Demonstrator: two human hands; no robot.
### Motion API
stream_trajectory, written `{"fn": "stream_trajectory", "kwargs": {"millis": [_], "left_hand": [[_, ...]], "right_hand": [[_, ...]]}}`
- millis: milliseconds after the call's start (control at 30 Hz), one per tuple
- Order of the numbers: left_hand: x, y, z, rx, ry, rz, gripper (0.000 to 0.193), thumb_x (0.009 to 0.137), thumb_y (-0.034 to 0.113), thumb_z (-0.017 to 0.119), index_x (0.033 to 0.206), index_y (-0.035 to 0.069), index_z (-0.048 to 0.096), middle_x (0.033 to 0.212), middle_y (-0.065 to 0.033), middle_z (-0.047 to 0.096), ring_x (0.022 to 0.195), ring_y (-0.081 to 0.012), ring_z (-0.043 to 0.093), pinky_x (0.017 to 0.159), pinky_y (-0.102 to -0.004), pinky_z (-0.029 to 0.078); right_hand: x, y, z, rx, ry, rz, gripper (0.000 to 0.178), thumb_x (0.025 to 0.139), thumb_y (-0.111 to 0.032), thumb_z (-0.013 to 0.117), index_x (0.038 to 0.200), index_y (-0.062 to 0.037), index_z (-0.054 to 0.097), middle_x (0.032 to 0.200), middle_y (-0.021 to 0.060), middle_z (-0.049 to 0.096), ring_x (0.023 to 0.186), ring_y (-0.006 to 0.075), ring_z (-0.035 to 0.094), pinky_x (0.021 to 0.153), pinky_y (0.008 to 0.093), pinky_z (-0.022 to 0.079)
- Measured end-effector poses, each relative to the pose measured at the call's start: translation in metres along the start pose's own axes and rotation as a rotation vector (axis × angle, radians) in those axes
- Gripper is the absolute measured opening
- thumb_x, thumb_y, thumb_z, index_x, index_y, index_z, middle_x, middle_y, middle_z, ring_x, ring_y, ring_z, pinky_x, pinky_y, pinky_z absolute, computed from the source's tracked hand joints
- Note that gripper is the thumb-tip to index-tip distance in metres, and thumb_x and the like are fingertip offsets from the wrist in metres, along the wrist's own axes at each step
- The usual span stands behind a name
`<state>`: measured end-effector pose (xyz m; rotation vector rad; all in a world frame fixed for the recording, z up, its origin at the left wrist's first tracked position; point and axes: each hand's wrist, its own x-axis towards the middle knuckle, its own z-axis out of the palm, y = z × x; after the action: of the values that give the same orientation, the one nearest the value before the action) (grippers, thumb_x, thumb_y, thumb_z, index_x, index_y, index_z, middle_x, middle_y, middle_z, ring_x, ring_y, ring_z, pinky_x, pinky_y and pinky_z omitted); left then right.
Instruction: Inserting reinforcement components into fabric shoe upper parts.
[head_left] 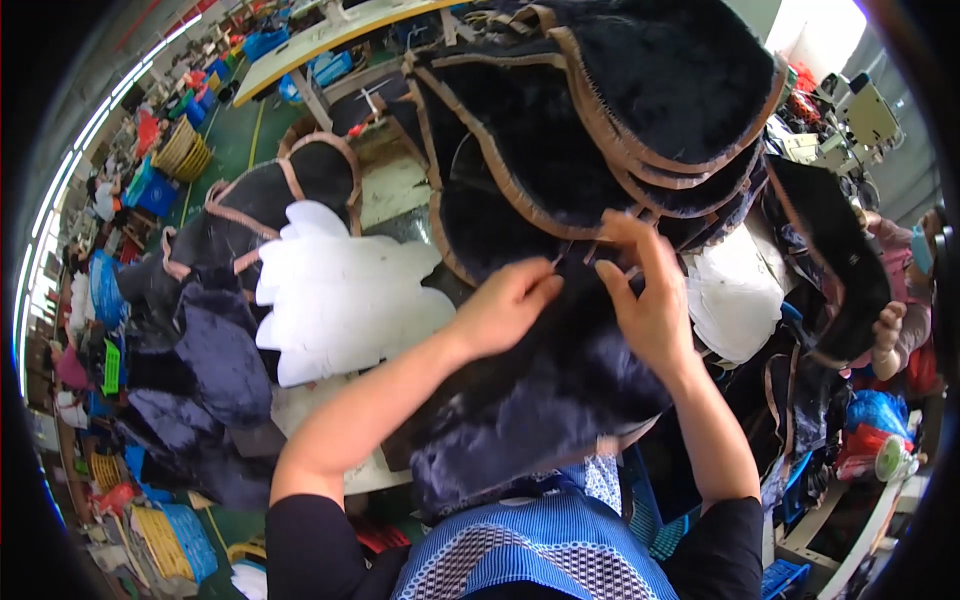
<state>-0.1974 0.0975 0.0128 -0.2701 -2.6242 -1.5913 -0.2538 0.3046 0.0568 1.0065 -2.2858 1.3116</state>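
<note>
A dark navy, furry plush piece (570,400) lies across my lap and the table edge, its fur glossy on the near side. My left hand (510,305) is closed in a pinch at the far edge of this piece. Just to its right, my right hand (655,295) hovers over the same edge, thumb and forefinger apart; something small and thin near its fingers is too blurred to make out. Beyond both hands rises a stack of black furry pieces (670,80) with tan-brown bound edges. White scalloped padding sheets (350,285) lie left of my left forearm.
More dark plush pieces (225,350) are heaped at the left. Another white padding stack (737,300) sits right of my right hand. At the far right a co-worker's hand (887,327) is beside a black trimmed piece (830,255). A long pale table (330,45) stands at the back.
</note>
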Motion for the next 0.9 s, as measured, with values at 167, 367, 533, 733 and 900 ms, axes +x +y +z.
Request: {"fn": "stream_trajectory", "kwargs": {"millis": [167,367,533,733,900], "left_hand": [[-0.07,0.009,-0.046,0.361,0.222,0.275,0.03,0.083,-0.006,0.064,0.112,0.002,0.067,0.097,-0.0106,0.071,0.096,-0.031,0.069,0.085,-0.0397,0.056],[-0.206,-0.012,-0.059,0.487,-0.232,0.231,0.057,0.068,-0.002,0.061,0.124,0.005,0.071,0.137,-0.0068,0.067,0.136,-0.0279,0.057,0.108,-0.0409,0.051],[-0.214,-0.017,-0.058,0.44,-0.205,0.17,0.062,0.07,-0.005,0.06,0.131,0.005,0.067,0.144,-0.007,0.063,0.141,-0.028,0.053,0.115,-0.0428,0.045],[-0.169,0.022,-0.053,-0.396,0.098,-0.022,0.035,0.092,0.019,0.081,0.12,0.003,0.07,0.11,-0.0027,0.071,0.101,-0.0118,0.062,0.09,-0.0282,0.051],[-0.104,0.034,-0.044,-0.731,0.206,0.091,0.023,0.097,0.026,0.077,0.109,0.006,0.075,0.09,0.0077,0.067,0.08,0.0002,0.052,0.07,-0.0193,0.042]], "right_hand": [[-0.052,-0.044,-0.029,0.067,-0.192,-0.183,0.037,0.073,-0.002,0.081,0.108,-0.0027,0.067,0.105,0.0117,0.071,0.093,0.0287,0.069,0.079,0.0403,0.055],[-0.121,-0.07,0.023,0.062,-0.706,-0.641,0.031,0.079,-0.017,0.066,0.109,-0.0079,0.068,0.102,0.0041,0.068,0.094,0.0176,0.067,0.075,0.0296,0.05],[-0.123,-0.065,0.043,-0.111,-0.661,-0.727,0.023,0.075,-0.021,0.064,0.095,-0.0107,0.069,0.099,0.0031,0.068,0.091,0.0171,0.066,0.073,0.0305,0.051],[-0.043,-0.095,0.0,0.304,-0.497,0.051,0.018,0.084,-0.005,0.081,0.092,-0.0007,0.066,0.078,0.008,0.062,0.067,0.0207,0.061,0.062,0.0297,0.048],[-0.012,-0.066,-0.005,0.329,-0.173,-0.147,0.033,0.092,-0.025,0.08,0.087,-0.0005,0.06,0.085,0.0018,0.051,0.072,0.0116,0.041,0.064,0.0268,0.032]]}}
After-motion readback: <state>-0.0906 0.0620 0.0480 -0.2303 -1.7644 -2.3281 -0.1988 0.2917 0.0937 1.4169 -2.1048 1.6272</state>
